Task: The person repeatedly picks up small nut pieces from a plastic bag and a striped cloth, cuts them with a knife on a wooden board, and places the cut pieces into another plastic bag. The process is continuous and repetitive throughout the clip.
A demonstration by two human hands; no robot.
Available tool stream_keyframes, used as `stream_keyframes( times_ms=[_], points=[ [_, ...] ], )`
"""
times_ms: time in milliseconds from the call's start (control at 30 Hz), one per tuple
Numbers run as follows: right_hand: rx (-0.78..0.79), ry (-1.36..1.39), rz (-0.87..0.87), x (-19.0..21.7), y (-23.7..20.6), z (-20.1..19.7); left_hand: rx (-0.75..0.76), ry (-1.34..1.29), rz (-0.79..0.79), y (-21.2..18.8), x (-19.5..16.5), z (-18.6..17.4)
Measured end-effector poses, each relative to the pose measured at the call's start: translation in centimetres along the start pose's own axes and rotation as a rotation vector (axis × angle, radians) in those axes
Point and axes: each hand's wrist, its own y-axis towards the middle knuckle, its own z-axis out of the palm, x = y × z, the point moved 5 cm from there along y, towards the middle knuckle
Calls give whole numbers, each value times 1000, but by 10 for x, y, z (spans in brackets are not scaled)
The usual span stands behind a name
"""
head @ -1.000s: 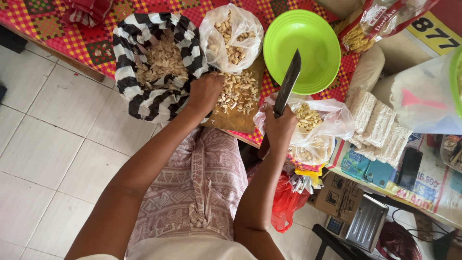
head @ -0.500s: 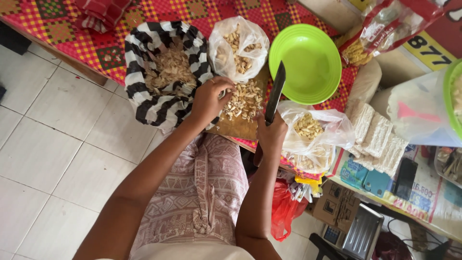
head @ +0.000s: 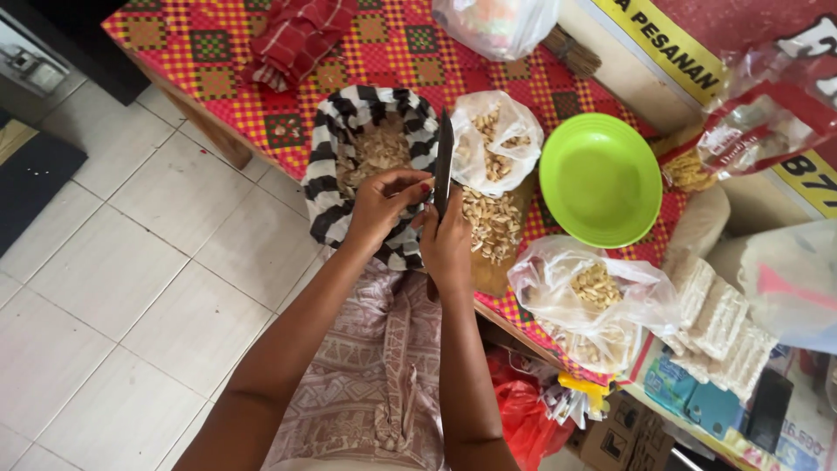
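The right hand (head: 446, 240) has its fingers clamped on a dark knife (head: 444, 166), blade upright. The left hand (head: 384, 205) pinches what seems a garlic clove against the blade, above the striped bag (head: 336, 174). Peel best with shallow strokes, fingers behind the edge.

A dull dark metal knife blade (head: 444, 166), glossy green plastic bowl (head: 600, 179), crinkly clear plastic bags (head: 593, 292), woven checked tablecloth (head: 261, 61).

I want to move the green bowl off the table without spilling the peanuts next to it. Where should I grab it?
Grip the green bowl by its far rim, toward the wall: it sits upright, looks empty, and that edge is bare, while the peanut bags crowd its near sides.
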Motion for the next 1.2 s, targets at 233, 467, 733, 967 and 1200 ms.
stream_keyframes(
  times_ms=[233, 467, 733, 967, 1200],
  points=[
    [51, -55, 9, 4, 7, 26, -80, 227, 98, -7, -17, -16],
    [70, -160, 92, -14, 10, 40, -138, 315, 189, -9, -23, -11],
    [23, -222, -15, -24, 12, 46, -182, 399, 275, -10, -24, -13],
    [-63, -161, -257, -18, 18, 42, -167, 433, 305, -10, -33, -11],
    [45, 1, 4, -10, 27, 37, -89, 433, 319, -6, -31, -18]
  ],
)
